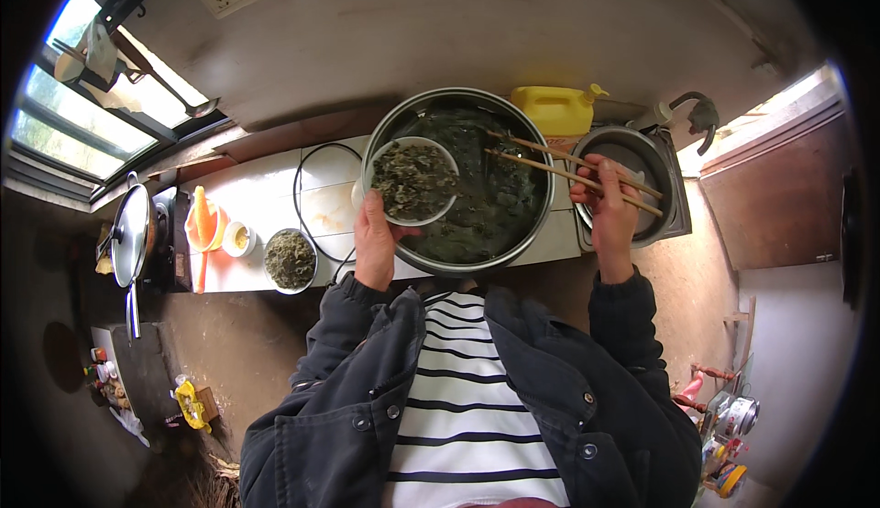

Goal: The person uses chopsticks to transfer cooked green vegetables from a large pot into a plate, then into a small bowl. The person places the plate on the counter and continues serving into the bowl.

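My left hand (376,240) grips the rim of a white bowl (453,198) heaped with dark green, chopped leafy stuff (411,178). The bowl is held over the left side of a large round metal pot (446,268) with dark liquid and greens in it. In my right hand (611,204) is a pair of long wooden chopsticks (541,164), closed between the fingers. Their tips reach over the right half of the pot, near or in the liquid; I cannot tell which.
Right of the pot is a metal sink (674,205) with a tap (701,118); a yellow jug (555,109) stands behind. On the white-tiled counter (327,169) at left are another bowl of greens (291,260), a small cup (239,239), an orange container (207,224) and a pan (134,224).
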A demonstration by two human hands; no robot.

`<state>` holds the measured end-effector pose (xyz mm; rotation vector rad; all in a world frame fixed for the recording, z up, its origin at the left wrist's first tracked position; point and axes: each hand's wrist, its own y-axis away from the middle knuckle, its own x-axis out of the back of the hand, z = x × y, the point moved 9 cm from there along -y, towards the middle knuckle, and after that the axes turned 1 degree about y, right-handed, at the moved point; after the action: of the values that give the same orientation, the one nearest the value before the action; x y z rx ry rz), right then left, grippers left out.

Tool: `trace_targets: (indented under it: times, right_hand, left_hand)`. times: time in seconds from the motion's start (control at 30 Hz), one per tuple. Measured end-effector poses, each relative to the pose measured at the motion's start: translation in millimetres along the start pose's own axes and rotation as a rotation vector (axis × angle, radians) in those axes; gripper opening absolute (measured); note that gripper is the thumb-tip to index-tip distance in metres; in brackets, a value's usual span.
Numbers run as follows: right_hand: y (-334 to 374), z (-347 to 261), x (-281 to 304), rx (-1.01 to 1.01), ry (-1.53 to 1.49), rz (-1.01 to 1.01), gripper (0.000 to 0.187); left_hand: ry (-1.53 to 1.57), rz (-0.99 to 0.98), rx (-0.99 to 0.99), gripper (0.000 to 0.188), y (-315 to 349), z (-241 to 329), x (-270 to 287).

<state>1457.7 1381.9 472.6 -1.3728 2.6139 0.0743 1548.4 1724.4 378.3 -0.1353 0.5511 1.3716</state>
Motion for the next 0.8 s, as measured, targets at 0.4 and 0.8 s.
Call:
trace_targets:
  times: [0.4,0.8]
  right_hand:
    - [-16.7,79.1,39.8,-0.059,0.197,0.012,0.031]
    - [-21.2,88.3,51.4,-0.058,0.111,0.128,0.03]
  left_hand:
    - [-0.055,0.043,-0.039,0.058,-1.0,11.7,11.5]
    - [-0.076,0.02,-0.032,0.059,-6.5,9.6,9.9]
